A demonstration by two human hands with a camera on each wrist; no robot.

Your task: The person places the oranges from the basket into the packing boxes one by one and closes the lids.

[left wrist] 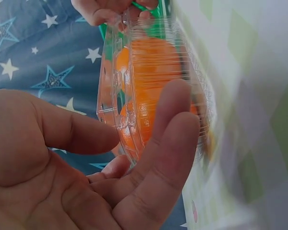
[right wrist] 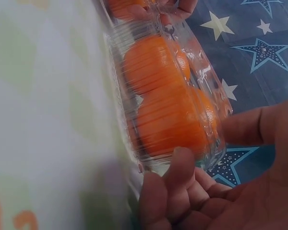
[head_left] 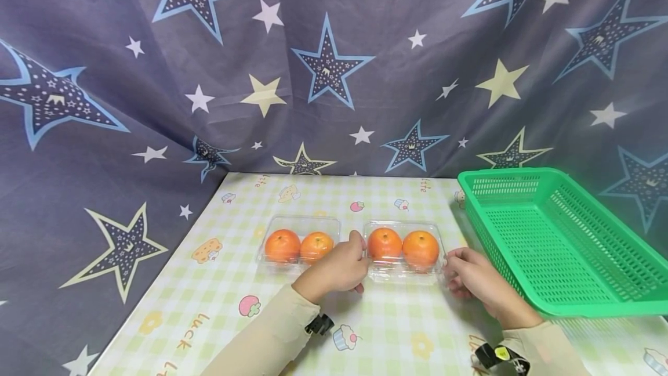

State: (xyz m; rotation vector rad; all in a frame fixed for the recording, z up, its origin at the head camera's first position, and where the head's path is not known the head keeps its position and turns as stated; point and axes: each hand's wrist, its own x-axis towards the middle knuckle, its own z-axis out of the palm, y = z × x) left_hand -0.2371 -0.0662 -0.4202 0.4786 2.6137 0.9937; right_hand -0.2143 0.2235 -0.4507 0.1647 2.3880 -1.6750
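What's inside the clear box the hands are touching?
Two oranges sit side by side inside the clear box, between the left hand and right hand. Their undersides are hidden.

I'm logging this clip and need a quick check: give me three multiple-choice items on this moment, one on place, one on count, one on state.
1. Where is the green perforated plastic basket?
A. On the table's right side
B. Between the two packs
C. On the table's left edge

2. How many oranges does each clear plastic clamshell pack hold?
A. One
B. Two
C. Four

3. How do the hands meet the right clear plastic clamshell pack?
A. Both lie away from it
B. One hand at each end
C. Both press down on its lid

Answers: 1 A, the basket sits right of both packs. 2 B, two show in the right pack and two in the left clear plastic clamshell pack. 3 B, the left hand and right hand flank its ends.
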